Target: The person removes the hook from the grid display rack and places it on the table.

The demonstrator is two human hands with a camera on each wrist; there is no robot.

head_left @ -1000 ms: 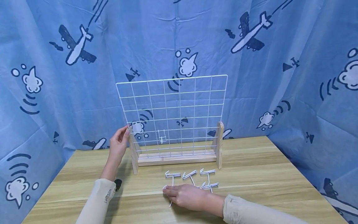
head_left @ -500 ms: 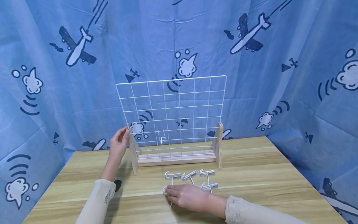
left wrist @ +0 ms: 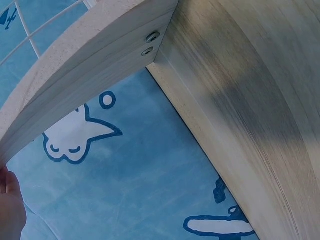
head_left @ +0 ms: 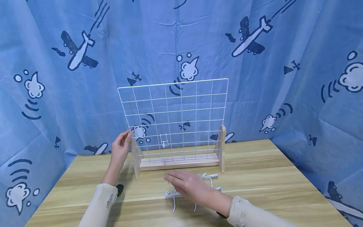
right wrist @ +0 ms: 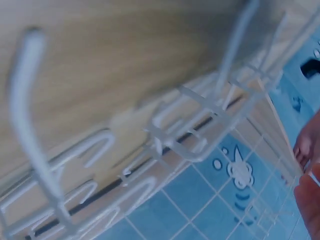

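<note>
A white wire grid (head_left: 181, 110) stands upright in a wooden base (head_left: 181, 164). My left hand (head_left: 119, 149) pinches the top of the left wooden post (head_left: 135, 160); in the left wrist view its fingertips (left wrist: 10, 187) meet the post's edge. One small white hook (head_left: 164, 142) hangs low on the grid. My right hand (head_left: 190, 186), fingers extended together, is over several white wire hooks lying on the table and partly hides them. A front hook (head_left: 171, 195) and a back hook (head_left: 210, 176) show beside it. Blurred hooks (right wrist: 27, 115) fill the right wrist view's foreground, with fingertips (right wrist: 306, 200) at its right edge.
The wood-grain table (head_left: 263, 183) runs back to a blue curtain (head_left: 181, 37) printed with airplanes and clouds, which also closes in both sides. The base's right post (head_left: 222, 151) stands behind the hooks. Two screw heads (left wrist: 152, 37) show on the wooden base.
My right hand has moved from the front left hook up and away towards the grid, uncovering that hook and now hiding those behind. My left hand stays on the post.
</note>
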